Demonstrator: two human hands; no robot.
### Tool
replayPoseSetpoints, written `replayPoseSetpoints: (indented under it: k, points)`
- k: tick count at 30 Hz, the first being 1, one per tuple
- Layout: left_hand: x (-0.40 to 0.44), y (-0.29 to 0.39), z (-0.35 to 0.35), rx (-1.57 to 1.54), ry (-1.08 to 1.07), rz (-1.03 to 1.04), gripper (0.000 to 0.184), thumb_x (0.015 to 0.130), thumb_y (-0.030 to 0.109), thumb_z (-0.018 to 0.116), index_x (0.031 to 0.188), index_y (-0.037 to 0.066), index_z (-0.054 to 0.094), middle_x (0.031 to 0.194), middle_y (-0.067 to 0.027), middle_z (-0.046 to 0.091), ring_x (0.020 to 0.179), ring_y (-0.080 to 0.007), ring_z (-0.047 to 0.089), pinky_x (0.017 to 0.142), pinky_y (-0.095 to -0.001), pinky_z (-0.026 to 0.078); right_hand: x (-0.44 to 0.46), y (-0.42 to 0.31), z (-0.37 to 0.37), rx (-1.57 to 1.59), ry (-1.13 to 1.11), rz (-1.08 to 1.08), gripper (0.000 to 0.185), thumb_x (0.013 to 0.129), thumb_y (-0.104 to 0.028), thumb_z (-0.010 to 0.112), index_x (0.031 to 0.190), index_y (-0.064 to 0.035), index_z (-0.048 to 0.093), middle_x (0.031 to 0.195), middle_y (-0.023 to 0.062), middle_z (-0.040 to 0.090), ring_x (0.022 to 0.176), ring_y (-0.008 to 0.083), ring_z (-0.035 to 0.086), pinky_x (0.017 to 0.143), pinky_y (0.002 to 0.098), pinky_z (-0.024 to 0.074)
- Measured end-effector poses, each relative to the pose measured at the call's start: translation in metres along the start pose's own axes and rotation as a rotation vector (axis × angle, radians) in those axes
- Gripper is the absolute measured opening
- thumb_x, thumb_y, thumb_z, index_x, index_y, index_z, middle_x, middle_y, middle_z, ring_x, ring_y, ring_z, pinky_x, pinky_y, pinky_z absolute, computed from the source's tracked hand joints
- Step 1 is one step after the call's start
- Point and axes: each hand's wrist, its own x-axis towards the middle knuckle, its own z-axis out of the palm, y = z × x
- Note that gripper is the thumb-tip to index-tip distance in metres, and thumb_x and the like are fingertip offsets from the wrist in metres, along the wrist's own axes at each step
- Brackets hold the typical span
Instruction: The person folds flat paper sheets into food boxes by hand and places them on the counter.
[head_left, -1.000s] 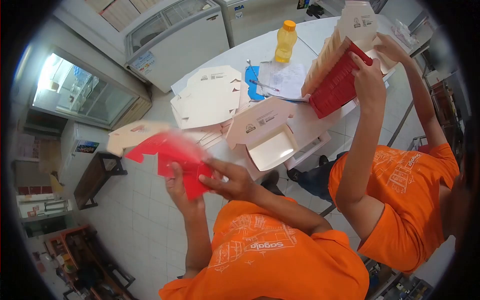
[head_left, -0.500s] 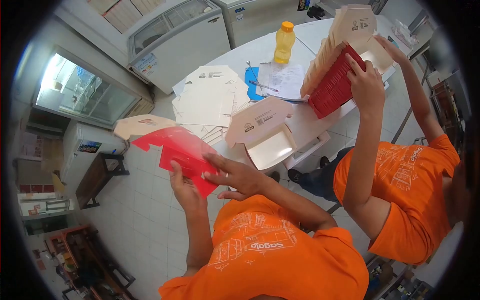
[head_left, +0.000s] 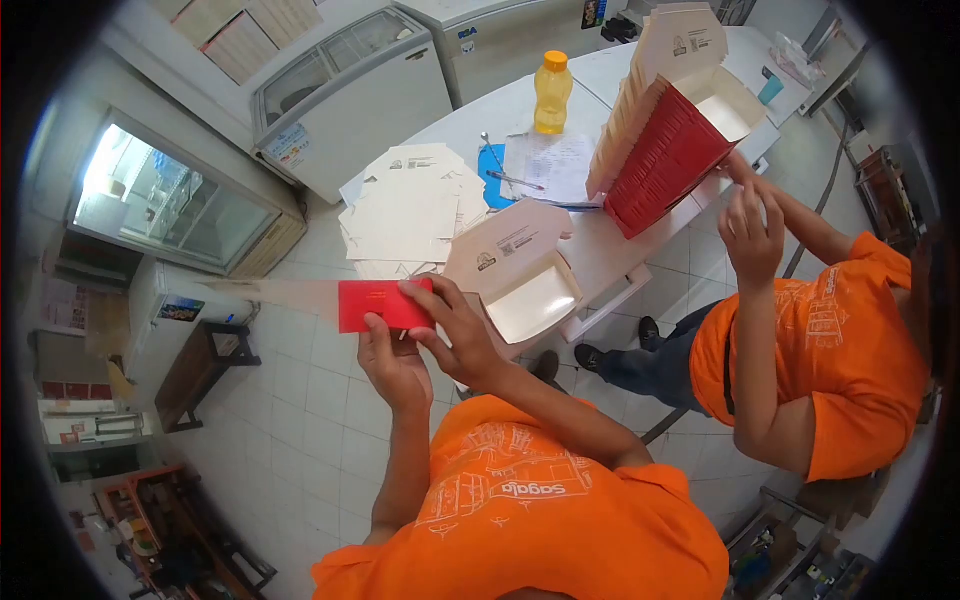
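Observation:
A red cardboard box point(head_left: 372, 303), partly folded, is held up in front of me, one red side facing the camera. My left hand point(head_left: 398, 375) grips it from below, thumb against the red side. From the right, my right hand point(head_left: 460, 338) holds its right end between thumb and fingers. Blurred, pale cardboard extends left from the red side. Just beyond my right hand stands an open box point(head_left: 540, 300) with a white inside and a raised printed lid. Behind my hands lies a pile of flat white box blanks point(head_left: 405, 215).
On the white table point(head_left: 590, 105) are a yellow bottle point(head_left: 553, 95), papers with a pen point(head_left: 545, 165), and a stack of nested red boxes point(head_left: 665, 160). A co-worker's raised hand point(head_left: 752, 228) is right of the stack. Freezers point(head_left: 360, 105) stand behind.
The red cardboard has turned, so one narrower side now faces me, and my right hand has risen to its upper right end. The co-worker's hands have moved off the red stack.

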Motion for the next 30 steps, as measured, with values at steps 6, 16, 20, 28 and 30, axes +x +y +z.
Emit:
replayPoseSetpoints:
  k: [6,16,20,28,30]
  points:
    - [0.01,0.018,0.003,-0.056,-0.129,-0.147,0.045,0.108,0.039,0.045,0.13,0.0,0.051,0.124,-0.0113,0.06,0.114,-0.0226,0.061,0.097,-0.0381,0.052,-0.011,-0.02,-0.023,-0.068,-0.073,-0.091,0.056,0.093,-0.014,0.069,0.146,-0.0084,0.051,0.14,0.0233,0.044,0.129,0.0395,0.051,0.098,0.0438,0.0503]
    - [-0.019,0.007,0.023,0.153,-0.162,0.038,0.041,0.106,0.027,0.051,0.134,-0.004,0.049,0.124,-0.015,0.062,0.112,-0.0211,0.062,0.096,-0.033,0.051,0.0,-0.027,-0.005,-0.13,0.201,-0.068,0.044,0.102,-0.028,0.057,0.142,-0.0096,0.055,0.134,0.0198,0.051,0.111,0.0352,0.06,0.091,0.0395,0.0523]
    - [-0.022,0.051,-0.019,0.336,-0.168,-0.117,0.035,0.105,0.023,0.055,0.125,-0.006,0.057,0.11,-0.0103,0.067,0.097,-0.0142,0.064,0.085,-0.0262,0.052,-0.03,-0.013,0.003,0.314,0.045,0.09,0.04,0.106,-0.033,0.047,0.138,-0.0096,0.047,0.122,0.0168,0.058,0.098,0.0305,0.064,0.08,0.0382,0.0529]
    - [-0.063,0.093,-0.102,0.614,-0.233,-0.527,0.036,0.106,0.024,0.052,0.12,-0.008,0.062,0.097,-0.0088,0.072,0.086,-0.0105,0.065,0.079,-0.0227,0.052,-0.023,-0.022,0.002,0.055,-0.229,0.273,0.038,0.098,-0.029,0.063,0.132,-0.0139,0.062,0.109,0.0161,0.067,0.092,0.0314,0.067,0.082,0.0392,0.0534]
    - [-0.07,0.092,-0.108,0.654,-0.2,-0.51,0.034,0.106,0.021,0.052,0.12,-0.008,0.061,0.098,-0.0097,0.072,0.087,-0.0115,0.066,0.08,-0.0241,0.052,-0.015,-0.026,0.0,0.129,-0.422,0.341,0.037,0.092,-0.03,0.07,0.125,-0.0134,0.071,0.1,0.0168,0.069,0.095,0.0314,0.067,0.082,0.0391,0.0533]
